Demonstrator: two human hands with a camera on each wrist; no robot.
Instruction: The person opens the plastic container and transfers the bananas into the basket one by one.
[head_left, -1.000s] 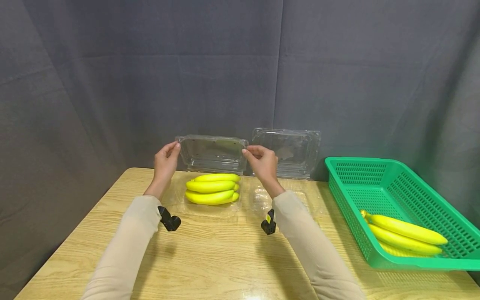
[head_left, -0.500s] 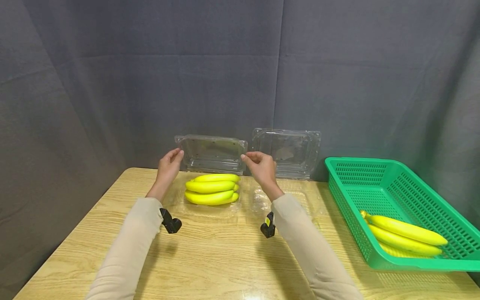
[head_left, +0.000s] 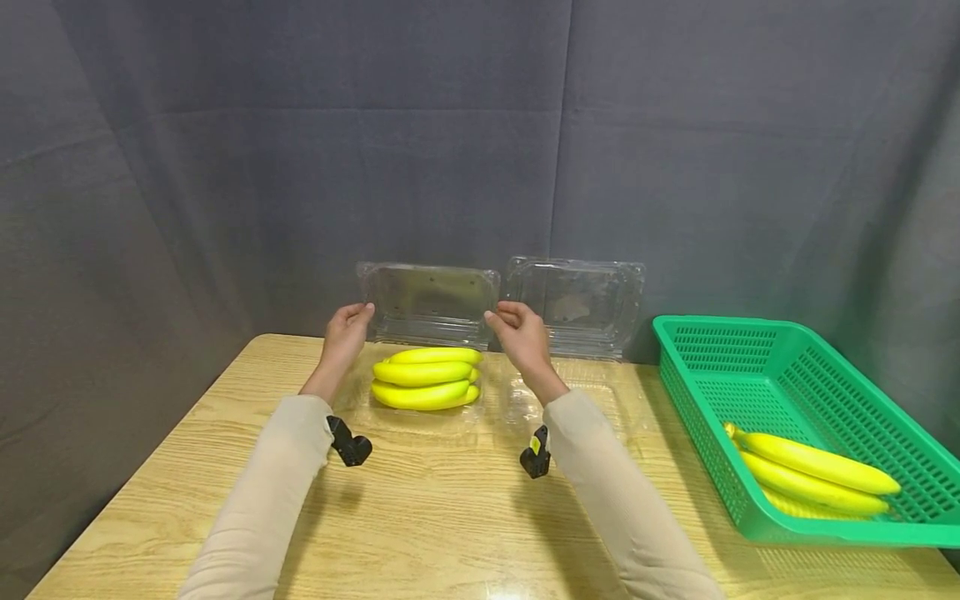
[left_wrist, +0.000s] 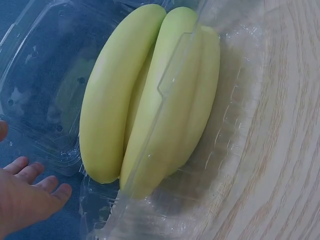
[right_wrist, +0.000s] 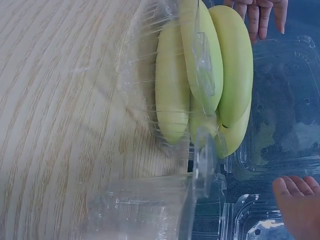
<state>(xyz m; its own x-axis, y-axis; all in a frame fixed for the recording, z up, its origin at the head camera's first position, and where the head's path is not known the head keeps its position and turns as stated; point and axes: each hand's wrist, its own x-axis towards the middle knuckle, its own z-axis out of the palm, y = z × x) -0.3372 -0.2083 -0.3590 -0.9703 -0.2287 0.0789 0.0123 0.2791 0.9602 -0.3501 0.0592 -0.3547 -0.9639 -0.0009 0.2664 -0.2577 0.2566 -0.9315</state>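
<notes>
A bunch of yellow bananas [head_left: 423, 379] lies in the base of a clear plastic clamshell box, whose lid [head_left: 432, 292] stands raised behind it. My left hand [head_left: 345, 340] is beside the lid's left edge; in the left wrist view this hand [left_wrist: 30, 197] has its fingers loosely extended with nothing in them. At the lid's right edge is my right hand [head_left: 523, 337], thumb toward the rim. The right wrist view has the right hand [right_wrist: 300, 205] with relaxed fingers near the lid, while the left hand [right_wrist: 259, 15] appears at the far side.
A second clear clamshell box [head_left: 577, 296] stands with its lid up, just right of the first. At the table's right side a green plastic basket [head_left: 678, 400] holds more bananas [head_left: 817, 471]. A grey curtain [head_left: 450, 150] hangs right behind the wooden table [head_left: 442, 517].
Both hands have let go of the lid's corners and come down a little, the left one also moving right. The lid has tipped back slightly, more upright. The bananas have not moved.
</notes>
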